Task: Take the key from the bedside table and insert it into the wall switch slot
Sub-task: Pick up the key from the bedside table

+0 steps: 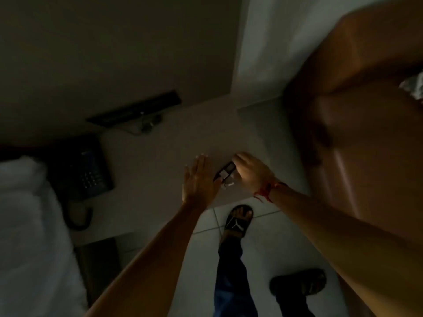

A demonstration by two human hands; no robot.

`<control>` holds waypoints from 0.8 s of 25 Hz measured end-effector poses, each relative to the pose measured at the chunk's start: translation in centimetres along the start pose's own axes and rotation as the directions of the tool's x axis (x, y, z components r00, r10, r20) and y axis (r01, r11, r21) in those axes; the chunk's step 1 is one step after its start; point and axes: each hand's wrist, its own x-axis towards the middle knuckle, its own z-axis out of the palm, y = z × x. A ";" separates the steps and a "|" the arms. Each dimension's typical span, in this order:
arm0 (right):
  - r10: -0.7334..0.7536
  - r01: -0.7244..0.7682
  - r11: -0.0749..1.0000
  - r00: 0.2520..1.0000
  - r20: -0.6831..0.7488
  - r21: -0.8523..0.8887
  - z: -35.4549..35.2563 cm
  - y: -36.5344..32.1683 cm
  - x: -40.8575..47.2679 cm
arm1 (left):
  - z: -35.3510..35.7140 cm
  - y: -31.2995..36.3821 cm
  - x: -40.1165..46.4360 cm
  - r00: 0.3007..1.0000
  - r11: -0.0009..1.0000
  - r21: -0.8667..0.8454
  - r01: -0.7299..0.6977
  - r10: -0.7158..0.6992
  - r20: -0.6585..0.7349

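The room is dim. The key, with a dark rectangular fob, lies on the pale bedside table near its front right corner. My right hand is curled over the fob's right end, fingers touching it; whether it is lifted I cannot tell. A red thread is tied round that wrist. My left hand hovers flat with fingers apart just left of the fob, holding nothing. No wall switch slot is visible.
A dark telephone with a coiled cord sits at the table's left. A black bar with a cable lies at the back by the wall. White bedding is left, a brown wooden panel right, my sandalled feet on tiles below.
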 end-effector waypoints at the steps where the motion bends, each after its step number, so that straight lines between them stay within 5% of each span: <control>1: -0.026 0.027 0.999 1.000 0.009 -0.030 1.4 -0.3 0.9 | 1.4 -0.7 0.1 1.000 1.000 0.020 0.021 -0.020 -0.005; 7: -0.156 0.139 0.971 0.985 -0.079 -0.194 7.4 -1.4 3.4 | 7.5 -3.5 0.2 0.986 0.997 -0.072 -0.006 -0.006 -0.167; 14: -0.192 0.131 0.947 0.963 -0.189 -0.293 8.2 -0.6 4.5 | 10.2 -5.1 0.9 0.963 1.000 0.027 0.014 -0.006 -0.268; 20: -0.257 0.206 0.933 0.955 -0.147 -0.295 8.3 -0.7 4.6 | 11.6 -5.1 1.3 0.947 0.999 0.031 0.039 -0.027 -0.321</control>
